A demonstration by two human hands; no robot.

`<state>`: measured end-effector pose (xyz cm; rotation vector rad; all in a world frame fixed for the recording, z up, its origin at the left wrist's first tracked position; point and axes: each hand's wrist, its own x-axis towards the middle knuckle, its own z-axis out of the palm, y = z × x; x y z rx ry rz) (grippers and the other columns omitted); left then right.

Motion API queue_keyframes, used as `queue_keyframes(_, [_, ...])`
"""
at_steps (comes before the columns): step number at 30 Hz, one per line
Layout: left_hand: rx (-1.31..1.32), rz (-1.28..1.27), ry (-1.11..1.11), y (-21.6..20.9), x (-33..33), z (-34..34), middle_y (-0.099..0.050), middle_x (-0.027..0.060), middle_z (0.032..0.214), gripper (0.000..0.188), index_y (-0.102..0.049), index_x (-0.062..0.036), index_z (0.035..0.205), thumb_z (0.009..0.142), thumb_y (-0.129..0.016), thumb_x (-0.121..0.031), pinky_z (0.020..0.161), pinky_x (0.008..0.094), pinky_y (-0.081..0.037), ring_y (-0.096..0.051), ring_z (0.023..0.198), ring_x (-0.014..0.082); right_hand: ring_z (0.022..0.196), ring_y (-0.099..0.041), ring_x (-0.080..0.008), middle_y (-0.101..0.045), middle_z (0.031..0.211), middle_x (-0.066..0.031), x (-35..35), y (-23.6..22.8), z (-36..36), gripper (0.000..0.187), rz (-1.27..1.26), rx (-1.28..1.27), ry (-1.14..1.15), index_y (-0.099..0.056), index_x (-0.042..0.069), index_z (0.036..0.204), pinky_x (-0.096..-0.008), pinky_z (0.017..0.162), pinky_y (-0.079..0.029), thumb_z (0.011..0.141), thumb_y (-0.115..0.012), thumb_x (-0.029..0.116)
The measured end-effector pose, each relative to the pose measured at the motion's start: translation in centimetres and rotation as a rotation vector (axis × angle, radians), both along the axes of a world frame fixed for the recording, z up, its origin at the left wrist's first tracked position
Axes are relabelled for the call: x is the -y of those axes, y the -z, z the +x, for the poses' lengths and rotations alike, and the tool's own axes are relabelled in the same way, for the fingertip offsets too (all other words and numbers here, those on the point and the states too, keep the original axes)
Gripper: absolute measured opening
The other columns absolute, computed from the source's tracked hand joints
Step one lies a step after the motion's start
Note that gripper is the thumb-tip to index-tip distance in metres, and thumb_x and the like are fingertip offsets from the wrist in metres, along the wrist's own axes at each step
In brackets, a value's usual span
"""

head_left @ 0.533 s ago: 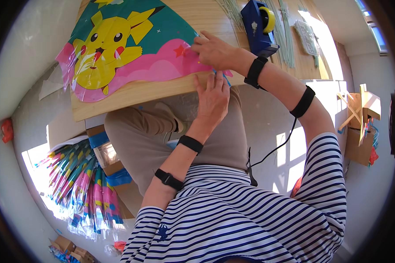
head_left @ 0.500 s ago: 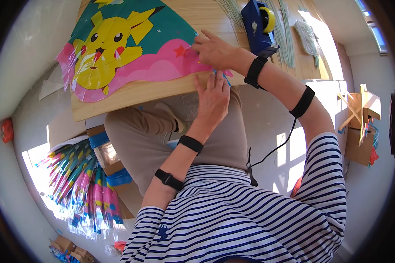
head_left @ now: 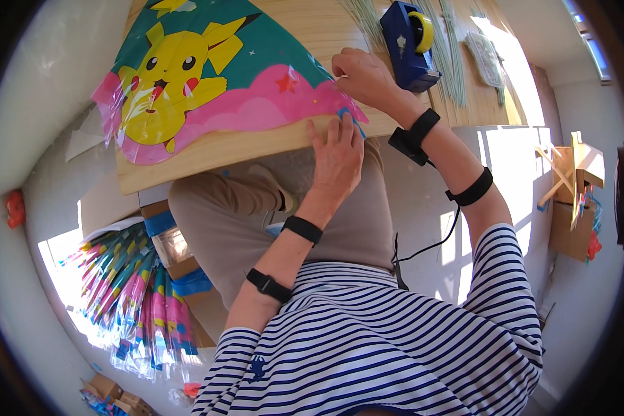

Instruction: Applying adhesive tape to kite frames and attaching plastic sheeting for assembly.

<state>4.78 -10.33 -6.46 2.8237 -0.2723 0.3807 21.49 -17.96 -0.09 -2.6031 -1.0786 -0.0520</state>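
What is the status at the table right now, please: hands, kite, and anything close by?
Left hand flat on the kite corner at the table edge. Right hand pinching that corner from above. Blue tape dispenser just beyond the right hand.

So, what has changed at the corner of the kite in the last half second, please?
Almost nothing has visibly changed. The left hand still presses flat on the near corner of the kite at the table edge, and the right hand still pinches the corner from above. The kite and the blue tape dispenser have not moved.
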Motion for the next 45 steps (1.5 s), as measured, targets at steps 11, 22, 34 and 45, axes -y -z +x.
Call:
queue_keyframes(11, [-0.004, 0.014, 0.007, 0.8, 0.2, 0.1, -0.043, 0.0142, 0.143, 0.069, -0.054, -0.0012, 0.13, 0.071, -0.079, -0.025, 0.107, 0.0705, -0.023, -0.044, 0.125, 0.0332, 0.071, -0.067, -0.0335, -0.068, 0.07, -0.0153, 2.1, 4.0, -2.6, 0.025, 0.154, -0.437, 0.382, -0.069, 0.005, 0.07, -0.045, 0.063, -0.051, 0.069, -0.083, 0.025])
queue_keyframes(22, [-0.003, -0.009, 0.013, 0.5, 0.1, -0.2, -0.043, 0.0143, 0.143, 0.071, -0.054, -0.0013, 0.131, 0.069, -0.08, -0.023, 0.106, 0.0712, -0.023, -0.044, 0.125, 0.034, 0.086, -0.066, -0.0355, -0.069, 0.087, -0.0155, 0.6, 5.5, -2.7, 0.028, 0.118, -0.238, 0.503, -0.069, 0.007, 0.08, -0.0453, 0.073, -0.051, 0.07, -0.081, 0.03])
queue_keyframes(34, [-0.016, -0.054, 0.028, -0.1, -0.2, -0.5, -0.041, 0.0181, 0.142, 0.076, -0.052, 0.0012, 0.134, 0.069, -0.08, -0.025, 0.108, 0.0734, -0.019, -0.041, 0.128, 0.0358, 0.088, -0.067, -0.0371, -0.07, 0.088, -0.0167, 0.3, 4.7, -2.3, 0.034, 0.016, -0.466, 0.562, -0.063, 0.003, 0.083, -0.0454, 0.076, -0.05, 0.066, -0.086, 0.022])
queue_keyframes(45, [-0.065, -0.147, 0.152, -1.2, -4.5, -1.8, -0.047, 0.0134, 0.14, 0.066, -0.055, -0.0017, 0.13, 0.073, -0.078, -0.027, 0.114, 0.0684, -0.015, -0.044, 0.13, 0.0319, 0.084, -0.066, -0.0381, -0.068, 0.087, -0.0188, -1.0, 5.6, -3.8, 0.018, -0.071, 0.045, 0.481, -0.066, 0.005, 0.079, -0.0464, 0.072, -0.051, 0.069, -0.075, 0.017])
